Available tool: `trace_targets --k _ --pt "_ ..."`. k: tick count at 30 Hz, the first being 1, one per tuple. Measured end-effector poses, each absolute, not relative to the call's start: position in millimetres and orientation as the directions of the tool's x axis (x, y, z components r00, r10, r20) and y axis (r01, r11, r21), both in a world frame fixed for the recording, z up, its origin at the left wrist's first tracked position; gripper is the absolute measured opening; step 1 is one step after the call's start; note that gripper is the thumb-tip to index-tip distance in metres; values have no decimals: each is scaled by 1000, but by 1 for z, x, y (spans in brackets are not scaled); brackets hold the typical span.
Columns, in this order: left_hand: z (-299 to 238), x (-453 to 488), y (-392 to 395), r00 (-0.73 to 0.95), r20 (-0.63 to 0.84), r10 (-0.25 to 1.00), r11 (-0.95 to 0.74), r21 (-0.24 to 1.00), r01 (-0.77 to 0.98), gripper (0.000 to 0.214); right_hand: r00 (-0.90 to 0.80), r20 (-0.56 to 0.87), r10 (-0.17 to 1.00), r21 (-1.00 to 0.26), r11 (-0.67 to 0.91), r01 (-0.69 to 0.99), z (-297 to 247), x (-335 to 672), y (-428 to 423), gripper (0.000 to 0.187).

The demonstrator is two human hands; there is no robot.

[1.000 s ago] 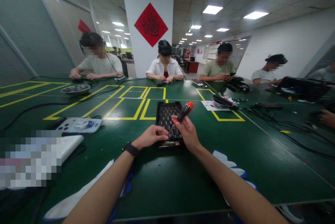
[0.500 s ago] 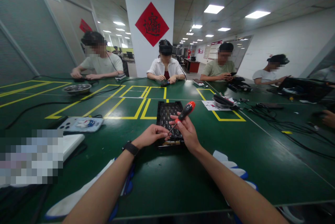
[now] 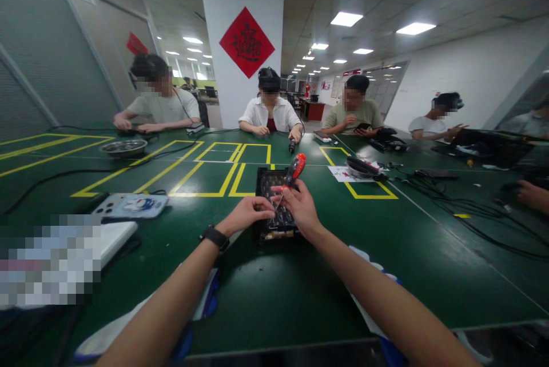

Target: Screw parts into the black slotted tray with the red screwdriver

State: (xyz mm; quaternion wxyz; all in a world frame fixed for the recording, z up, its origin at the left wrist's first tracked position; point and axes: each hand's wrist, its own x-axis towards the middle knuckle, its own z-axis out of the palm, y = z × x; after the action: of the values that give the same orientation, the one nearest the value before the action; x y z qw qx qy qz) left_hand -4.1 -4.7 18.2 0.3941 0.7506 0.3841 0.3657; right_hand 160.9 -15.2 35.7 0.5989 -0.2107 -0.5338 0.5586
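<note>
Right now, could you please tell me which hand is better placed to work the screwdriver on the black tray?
Right, probably: the right hand grips the screwdriver, tip angled down at the black tray; the left hand only rests fingertips on it.

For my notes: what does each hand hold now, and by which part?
The right hand grips the screwdriver at the lower end of its handle. The left hand touches the black tray; a hold cannot be told.
</note>
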Motion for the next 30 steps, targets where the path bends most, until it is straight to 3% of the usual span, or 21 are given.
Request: trace_targets --k 4,8,14,20,25,30 --pt "24 -11 -7 380 361 852 -502 772 390 28 -213 409 887 -839 274 -470 46 155 -4 30" --pt "7 -26 -10 153 568 809 -536 606 587 30 -200 367 908 -851 242 -465 46 160 5 31" --pt "-26 -27 -8 -54 560 826 -392 642 660 32 -199 274 941 -873 156 -462 38 174 8 36" --pt "-11 -11 -16 -28 575 818 -431 644 633 29 -260 252 932 -896 123 -426 31 166 -2 43" --pt "4 0 -32 144 506 851 -511 731 452 27 -240 329 913 -890 215 -402 28 155 -11 46" --pt "-1 9 -43 201 474 857 -511 732 450 27 -204 399 894 -875 304 -377 29 152 -23 45"
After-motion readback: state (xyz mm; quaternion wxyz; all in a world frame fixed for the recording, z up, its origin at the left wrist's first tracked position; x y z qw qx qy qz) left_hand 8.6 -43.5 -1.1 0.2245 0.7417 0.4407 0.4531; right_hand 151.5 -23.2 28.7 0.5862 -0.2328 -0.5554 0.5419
